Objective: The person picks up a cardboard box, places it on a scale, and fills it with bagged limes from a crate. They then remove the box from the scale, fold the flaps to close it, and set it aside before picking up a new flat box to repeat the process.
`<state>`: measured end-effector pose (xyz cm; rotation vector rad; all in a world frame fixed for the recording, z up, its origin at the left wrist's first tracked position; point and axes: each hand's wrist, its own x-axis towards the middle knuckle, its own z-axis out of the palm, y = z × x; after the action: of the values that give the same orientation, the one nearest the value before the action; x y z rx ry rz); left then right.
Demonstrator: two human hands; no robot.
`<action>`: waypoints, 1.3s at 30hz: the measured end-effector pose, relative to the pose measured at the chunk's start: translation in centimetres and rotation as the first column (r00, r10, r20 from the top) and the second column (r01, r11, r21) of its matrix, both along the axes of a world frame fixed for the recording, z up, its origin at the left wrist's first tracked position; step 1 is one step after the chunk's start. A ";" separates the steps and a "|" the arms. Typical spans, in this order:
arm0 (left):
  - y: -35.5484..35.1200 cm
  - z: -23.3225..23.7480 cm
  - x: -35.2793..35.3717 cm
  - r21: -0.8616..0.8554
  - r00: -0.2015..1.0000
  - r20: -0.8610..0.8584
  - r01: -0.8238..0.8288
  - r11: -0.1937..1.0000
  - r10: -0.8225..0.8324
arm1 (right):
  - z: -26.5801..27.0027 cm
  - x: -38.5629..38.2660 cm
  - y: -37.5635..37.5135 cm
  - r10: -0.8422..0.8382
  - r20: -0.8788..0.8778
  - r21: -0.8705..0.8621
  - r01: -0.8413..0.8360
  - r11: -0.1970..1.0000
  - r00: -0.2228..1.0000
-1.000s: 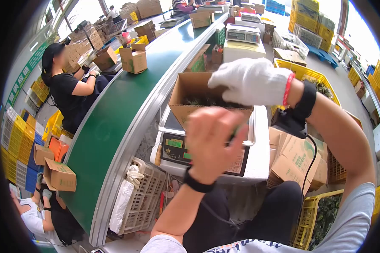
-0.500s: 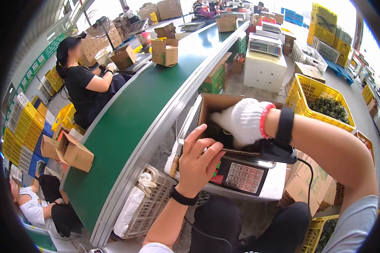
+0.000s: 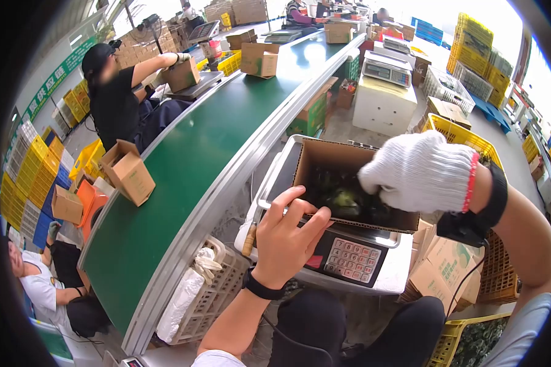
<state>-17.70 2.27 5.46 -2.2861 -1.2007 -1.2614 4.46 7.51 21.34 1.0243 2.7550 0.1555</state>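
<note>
An open cardboard box (image 3: 330, 152) sits on a digital weighing scale (image 3: 351, 259) in front of me. Inside lie dark contents with a pale green patch (image 3: 345, 200); I cannot make out their kind. My left hand (image 3: 291, 235) is bare, with its fingers bent over the box's near left rim. A white knitted glove with a red cuff covers my right hand (image 3: 419, 174), above the box's right end. Its fingers are curled together, and anything inside them is hidden.
A green conveyor belt (image 3: 193, 165) runs along my left, carrying a carton (image 3: 260, 60). A yellow crate (image 3: 465, 136) stands beyond my right hand. Flattened cartons (image 3: 444, 266) lean beside the scale. Across the belt, a person (image 3: 113, 92) handles another box.
My right hand has come up out of the box and moved right, exposing the contents. My left hand stays at the rim. The person across the belt has reached over their box.
</note>
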 end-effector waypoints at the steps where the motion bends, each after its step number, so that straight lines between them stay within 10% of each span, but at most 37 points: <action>1: 0.0 -0.2 0.0 0.000 1.000 0.004 -0.003 1.000 0.003 | -0.5 0.9 -0.1 -0.003 0.031 0.047 0.001 0.999 1.000; 7: 0.1 -0.6 -0.2 0.021 1.000 -0.006 0.011 1.000 -0.010 | -3.9 -1.3 0.5 0.120 -0.285 0.165 -0.074 0.984 0.951; 17: 0.3 -0.8 -0.2 -0.001 0.996 0.046 0.080 0.997 -0.080 | -8.0 -7.1 6.4 -0.134 0.319 -0.109 0.176 0.978 0.938; 33: -0.7 -1.3 0.4 0.051 1.000 -0.004 -0.012 0.999 0.012 | -7.9 -6.6 4.1 0.050 0.153 -0.047 -0.043 0.998 0.987; 39: 0.0 -1.2 -0.4 0.014 0.999 0.030 0.041 0.999 -0.041 | -9.6 -7.1 6.2 -0.213 0.205 -0.084 0.234 0.969 0.955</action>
<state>-18.05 2.29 4.28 -2.3012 -1.1570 -1.3190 -2.60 13.68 11.75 1.2121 2.4250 0.0684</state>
